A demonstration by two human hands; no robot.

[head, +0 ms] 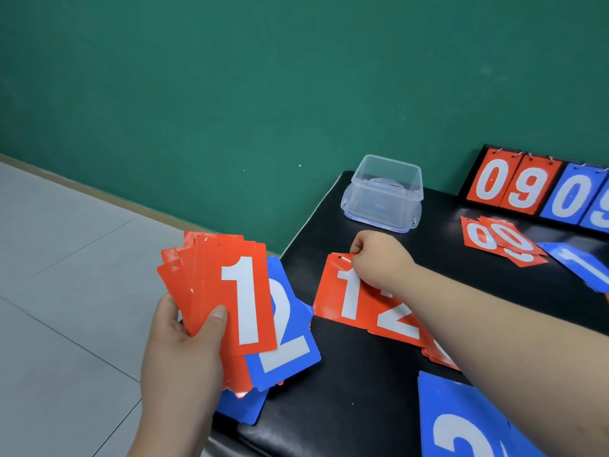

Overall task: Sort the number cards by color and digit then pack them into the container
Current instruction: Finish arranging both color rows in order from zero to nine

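Far left is just grey tiled floor (66, 258) and a green wall (230, 94). Then comes the left hand (184, 361), curled round a fan of cards (211, 285) and holding it off the table's edge, thumb pressed across the front and fingers behind. Most of the fan is red, with a 1 facing the camera. A blue 2 card (286, 344) pokes out behind it on the right, and more blue shows at the bottom.

Next is the black padded table (346, 400). A red 1 card (333, 291) lies near its left edge, and the right hand (379, 258) has its fingers bunched up, pinching that card's top edge next to the punched hole. Can't tell if the card is lifted at all. Touching it on the right is a red 2 card (395, 321), partly hidden under the forearm, with more red edges peeking out below it.

The clear plastic container (384, 192) sits at the back of the table, beyond the right hand, with no cards in it.

Down at the bottom edge is a big blue card (461, 420), digit cut off. Further right a couple of overlapping red 0 cards (494, 239) lie just beside a blue 1 card (583, 265). Behind them stands a flip scoreboard (527, 189) reading red 0, red 9, blue 0, blue 9.
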